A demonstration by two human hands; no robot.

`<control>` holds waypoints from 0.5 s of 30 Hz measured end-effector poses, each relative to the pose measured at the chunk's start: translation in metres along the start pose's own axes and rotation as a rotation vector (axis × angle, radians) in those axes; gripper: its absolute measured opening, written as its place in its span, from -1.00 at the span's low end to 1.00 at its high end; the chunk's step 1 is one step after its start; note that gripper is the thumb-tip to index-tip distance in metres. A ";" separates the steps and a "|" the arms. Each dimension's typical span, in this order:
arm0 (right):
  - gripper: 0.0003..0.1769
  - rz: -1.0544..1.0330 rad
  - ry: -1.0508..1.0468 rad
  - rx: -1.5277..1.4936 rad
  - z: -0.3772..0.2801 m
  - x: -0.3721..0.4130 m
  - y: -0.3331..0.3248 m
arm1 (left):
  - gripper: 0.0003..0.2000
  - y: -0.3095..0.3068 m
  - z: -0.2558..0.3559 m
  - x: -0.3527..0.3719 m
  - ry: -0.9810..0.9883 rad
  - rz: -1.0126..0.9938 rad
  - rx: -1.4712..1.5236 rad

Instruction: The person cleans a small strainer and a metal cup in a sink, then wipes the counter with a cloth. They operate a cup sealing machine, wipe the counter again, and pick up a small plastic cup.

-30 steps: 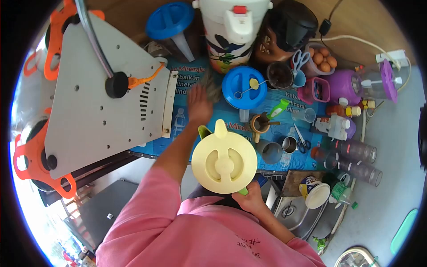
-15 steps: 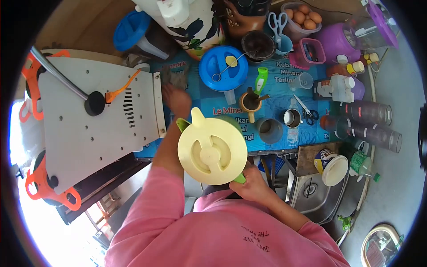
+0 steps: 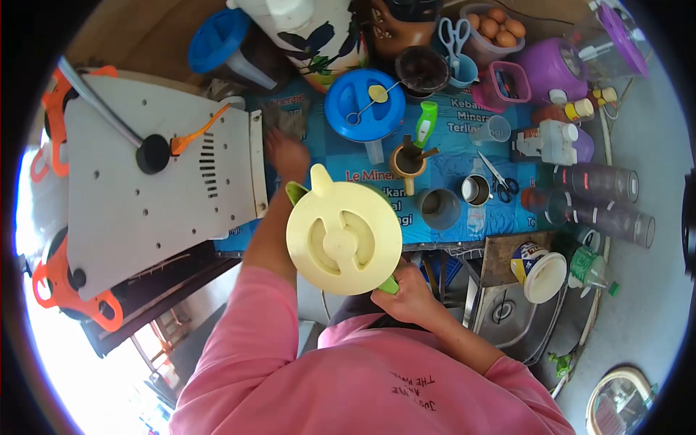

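Both busy: R hand (image 3: 407, 293) gripping our cream-lidded pitcher (image 3: 344, 239) by its handle (image 3: 389, 285) up front, L hand (image 3: 288, 154) (grip unclear tbh) now w/ rag (image 3: 288, 119) nearer the gray panel (image 3: 130, 206), so we're at that edge.

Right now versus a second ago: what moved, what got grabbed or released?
The left hand and the grey cloth under its fingers slid left, away from the blue-lidded pitcher toward the metal panel. No grab or release visible. The right hand still grips the yellow-lidded pitcher.
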State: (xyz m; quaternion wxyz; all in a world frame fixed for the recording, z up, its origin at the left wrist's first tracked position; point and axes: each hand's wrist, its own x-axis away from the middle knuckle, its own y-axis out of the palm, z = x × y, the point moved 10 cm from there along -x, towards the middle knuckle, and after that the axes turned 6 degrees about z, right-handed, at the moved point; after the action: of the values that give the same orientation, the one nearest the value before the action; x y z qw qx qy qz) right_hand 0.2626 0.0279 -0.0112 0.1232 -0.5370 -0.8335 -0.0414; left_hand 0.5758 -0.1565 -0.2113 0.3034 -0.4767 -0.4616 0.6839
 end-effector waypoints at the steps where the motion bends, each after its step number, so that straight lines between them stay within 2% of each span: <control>1: -0.63 -0.018 -0.006 0.000 0.000 0.000 0.002 | -0.32 -0.014 -0.006 0.024 -0.055 -0.027 -0.009; 4: -0.63 0.007 -0.015 0.011 0.001 0.002 0.000 | -0.33 -0.048 -0.031 0.086 -0.189 -0.141 0.019; 10: -0.69 0.053 0.093 -0.031 0.006 0.003 -0.002 | -0.33 -0.039 -0.024 0.038 -0.372 -0.246 0.073; 12: -0.76 -0.031 0.182 0.042 0.021 0.006 0.004 | -0.37 -0.047 -0.023 0.028 -0.431 -0.099 0.101; 13: -0.76 -0.039 0.185 0.049 0.023 0.008 0.008 | -0.37 -0.047 -0.032 0.043 -0.443 -0.100 0.102; 15: -0.81 0.054 0.120 -0.049 0.018 0.005 0.006 | -0.41 -0.050 -0.027 0.081 -0.130 -0.127 0.141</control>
State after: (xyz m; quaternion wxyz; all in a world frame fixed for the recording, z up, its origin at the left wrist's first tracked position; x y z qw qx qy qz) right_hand 0.2630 0.0381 -0.0275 0.1607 -0.5588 -0.8085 -0.0906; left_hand 0.5706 -0.0582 -0.1990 0.3485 -0.3785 -0.4603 0.7235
